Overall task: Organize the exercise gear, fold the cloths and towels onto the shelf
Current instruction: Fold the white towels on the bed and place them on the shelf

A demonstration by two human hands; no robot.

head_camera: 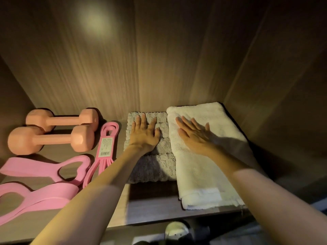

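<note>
L hand (144, 133) flat, fingers spread, palm down on folded grey cloth (152, 165) on shelf (152, 209). R hand (194, 134) flat & open on folded white towel (203, 165), touching cloth's right edge. Dumbbells (53, 129), pink bands (44, 177) left of cloth.

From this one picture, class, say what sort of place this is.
Probably a wooden cupboard or wardrobe shelf at home: wood-grain walls close it in, with dumbbells, pink resistance bands and a folded white towel stored on it.
</note>
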